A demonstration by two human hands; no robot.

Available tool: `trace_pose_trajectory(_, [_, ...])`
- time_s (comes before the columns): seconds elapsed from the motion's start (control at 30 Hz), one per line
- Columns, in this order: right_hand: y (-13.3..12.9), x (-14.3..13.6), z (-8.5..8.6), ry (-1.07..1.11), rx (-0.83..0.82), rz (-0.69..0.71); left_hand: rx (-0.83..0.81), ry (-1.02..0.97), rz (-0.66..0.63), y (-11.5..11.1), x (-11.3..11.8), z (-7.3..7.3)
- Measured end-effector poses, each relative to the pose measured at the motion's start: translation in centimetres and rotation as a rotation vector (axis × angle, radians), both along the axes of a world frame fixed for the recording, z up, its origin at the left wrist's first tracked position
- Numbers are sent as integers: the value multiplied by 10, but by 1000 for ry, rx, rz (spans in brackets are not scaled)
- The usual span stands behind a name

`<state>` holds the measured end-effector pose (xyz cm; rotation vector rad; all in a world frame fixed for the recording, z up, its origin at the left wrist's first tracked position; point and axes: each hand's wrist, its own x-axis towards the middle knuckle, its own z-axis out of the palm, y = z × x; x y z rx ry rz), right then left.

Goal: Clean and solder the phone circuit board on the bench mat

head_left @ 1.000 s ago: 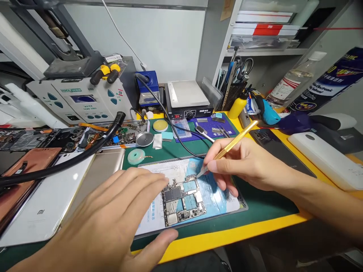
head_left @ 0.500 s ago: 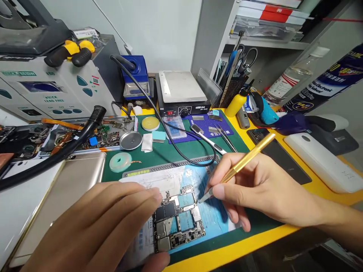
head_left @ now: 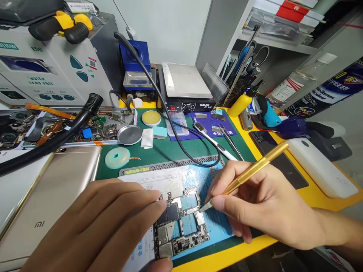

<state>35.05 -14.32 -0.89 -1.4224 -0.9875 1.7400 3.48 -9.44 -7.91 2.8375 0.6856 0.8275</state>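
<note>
My left hand point(head_left: 113, 223) steadies a phone circuit board point(head_left: 171, 213), fingertips along its upper left edge and thumb by its lower left corner. The fingers hide part of the board's left side. Pinched like a pen in my right hand point(head_left: 266, 204) is a gold-handled craft knife point(head_left: 258, 166). Its blade tip reaches the board's right side, near a silver shield; whether it touches cannot be made out. Under the board lies a blue and white printed pad point(head_left: 219, 219).
Behind the pad are a brush point(head_left: 217, 141), tweezers point(head_left: 231, 141), a round tin point(head_left: 129, 135) and a black cable point(head_left: 181, 139). Left stand a gold phone shell point(head_left: 70, 170) and a tray of parts point(head_left: 110, 141). A hot plate point(head_left: 187, 83) is at the back; a dark phone point(head_left: 283, 162) lies right.
The knife tip has moved down slightly along the board's right side, and its handle leans lower to the right. My left hand stays on the board. The camera view has shifted a little.
</note>
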Motion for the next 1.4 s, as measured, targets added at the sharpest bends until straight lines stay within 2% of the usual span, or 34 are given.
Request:
trace_pose_trajectory(0.07, [0, 0, 0, -11, -2, 1, -27, -26, 14, 0, 1, -2])
trace_pose_trajectory(0.23, [-1, 0, 0, -21, 7, 10, -257, -211, 131, -5, 14, -2])
trace_pose_trajectory(0.33, [-3, 0, 0, -18, 45, 23, -287, -228, 143, -7, 20, -1])
trace_pose_trajectory(0.5, [-1, -1, 2, -34, 43, 13, -253, -202, 137, -6, 14, -2])
trace_pose_trajectory(0.7, [0, -2, 0, -34, 38, 5, -14, -11, -30, 0, 1, 2])
trace_pose_trajectory(0.9, [-3, -1, -1, -47, 8, 4, -38, -146, 40, -4, 14, 6])
trace_pose_trajectory(1.1, [-2, -1, -2, -73, 64, 13, -10, -162, -1, 0, 22, 12])
trace_pose_trajectory(1.4, [0, -6, 1, -104, 102, 30, -19, -190, 9, -1, 27, 17])
